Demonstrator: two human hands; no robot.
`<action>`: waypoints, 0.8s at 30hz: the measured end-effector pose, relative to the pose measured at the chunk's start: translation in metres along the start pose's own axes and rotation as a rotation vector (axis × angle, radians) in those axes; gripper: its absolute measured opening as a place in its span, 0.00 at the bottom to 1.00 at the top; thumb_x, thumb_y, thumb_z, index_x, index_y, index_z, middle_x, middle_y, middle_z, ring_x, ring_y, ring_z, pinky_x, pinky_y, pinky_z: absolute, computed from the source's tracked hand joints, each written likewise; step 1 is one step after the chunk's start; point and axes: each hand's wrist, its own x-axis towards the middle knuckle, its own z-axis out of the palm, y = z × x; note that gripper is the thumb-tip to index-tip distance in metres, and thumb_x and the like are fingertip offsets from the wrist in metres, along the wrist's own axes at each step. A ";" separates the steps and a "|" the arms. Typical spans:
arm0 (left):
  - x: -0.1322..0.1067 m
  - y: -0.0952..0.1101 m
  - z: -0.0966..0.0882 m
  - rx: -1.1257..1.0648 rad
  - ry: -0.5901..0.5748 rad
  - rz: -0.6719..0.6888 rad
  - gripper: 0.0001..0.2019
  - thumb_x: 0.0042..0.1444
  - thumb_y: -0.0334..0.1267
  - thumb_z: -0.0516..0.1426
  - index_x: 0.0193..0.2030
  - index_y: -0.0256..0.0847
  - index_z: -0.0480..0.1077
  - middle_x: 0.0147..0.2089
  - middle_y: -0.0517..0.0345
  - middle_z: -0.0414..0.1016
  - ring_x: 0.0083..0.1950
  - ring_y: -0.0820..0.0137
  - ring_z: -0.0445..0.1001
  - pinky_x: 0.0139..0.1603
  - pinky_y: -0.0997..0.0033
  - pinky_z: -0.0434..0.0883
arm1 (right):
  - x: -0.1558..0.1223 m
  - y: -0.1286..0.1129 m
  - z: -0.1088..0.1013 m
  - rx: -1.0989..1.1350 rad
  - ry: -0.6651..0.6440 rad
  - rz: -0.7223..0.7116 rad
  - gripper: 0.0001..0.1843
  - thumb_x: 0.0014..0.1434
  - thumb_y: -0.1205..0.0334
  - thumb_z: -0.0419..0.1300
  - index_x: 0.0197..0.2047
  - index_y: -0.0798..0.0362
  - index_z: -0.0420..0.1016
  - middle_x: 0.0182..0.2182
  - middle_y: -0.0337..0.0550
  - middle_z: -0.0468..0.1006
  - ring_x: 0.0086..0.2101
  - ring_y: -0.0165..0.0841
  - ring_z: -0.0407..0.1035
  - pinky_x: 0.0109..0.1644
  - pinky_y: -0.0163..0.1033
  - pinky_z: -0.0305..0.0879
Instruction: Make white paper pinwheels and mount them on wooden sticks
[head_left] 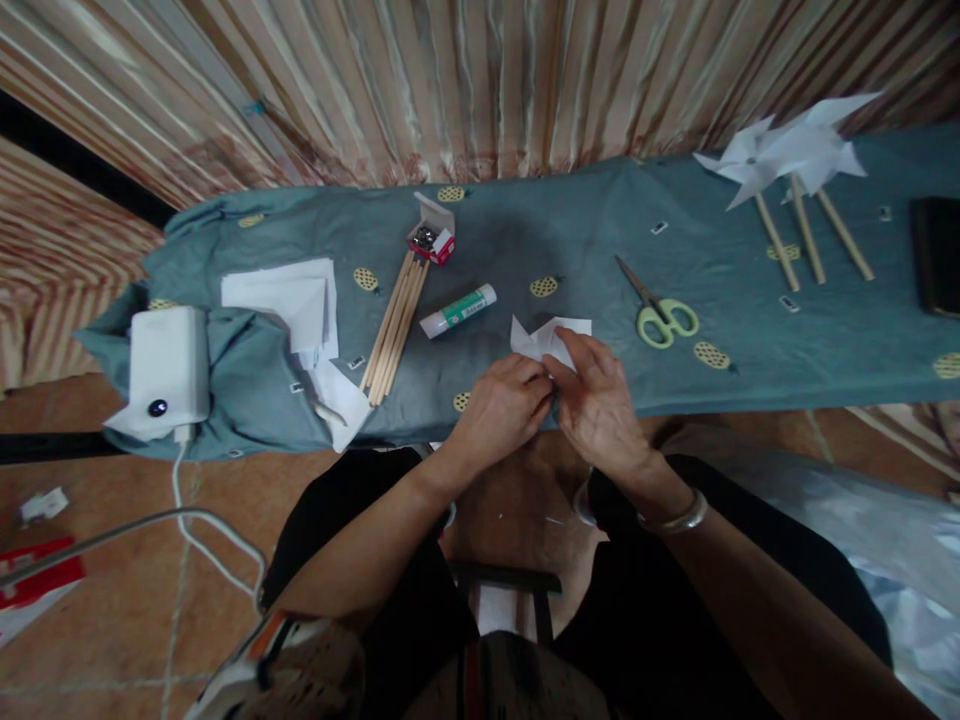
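Both hands meet at a small folded white paper pinwheel (534,340) near the front edge of the cloth-covered table. My left hand (506,400) has its fingers curled in against the paper's lower side. My right hand (596,400) pinches the paper from the right, thumb and fingers closed on it. The fingers hide the paper's lower part and middle. Beyond and to the left lies a glue stick (459,310) with a green label. To the right are scissors (660,312) with light green handles, their blades pointing away from me.
Several wooden sticks (396,325) lie left, below an open box of metal pins (430,238). Farther left are white paper sheets (300,300) and a white power bank (169,365) with a cable. Finished pinwheels (795,155) on sticks lie far right, near a dark object (937,255).
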 end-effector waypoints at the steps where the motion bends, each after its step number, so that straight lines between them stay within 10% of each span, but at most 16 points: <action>1: 0.000 0.000 0.000 0.003 0.003 0.002 0.07 0.60 0.33 0.55 0.37 0.35 0.74 0.40 0.51 0.74 0.45 0.65 0.70 0.46 0.65 0.71 | 0.000 -0.001 0.001 -0.013 -0.007 -0.001 0.18 0.62 0.69 0.49 0.52 0.53 0.71 0.61 0.54 0.64 0.59 0.49 0.58 0.56 0.57 0.63; 15: -0.001 0.001 -0.002 0.011 0.012 0.018 0.08 0.62 0.33 0.54 0.40 0.36 0.74 0.42 0.51 0.75 0.45 0.64 0.70 0.46 0.64 0.70 | 0.019 0.034 -0.014 0.138 0.079 0.107 0.24 0.64 0.65 0.45 0.61 0.57 0.65 0.61 0.57 0.68 0.61 0.46 0.61 0.62 0.58 0.60; 24: -0.003 -0.010 -0.006 0.079 0.083 0.005 0.09 0.63 0.32 0.53 0.42 0.37 0.75 0.43 0.52 0.76 0.44 0.64 0.70 0.45 0.63 0.69 | 0.032 0.046 -0.024 0.173 0.062 0.244 0.21 0.59 0.61 0.56 0.55 0.53 0.71 0.40 0.47 0.83 0.41 0.42 0.76 0.49 0.48 0.70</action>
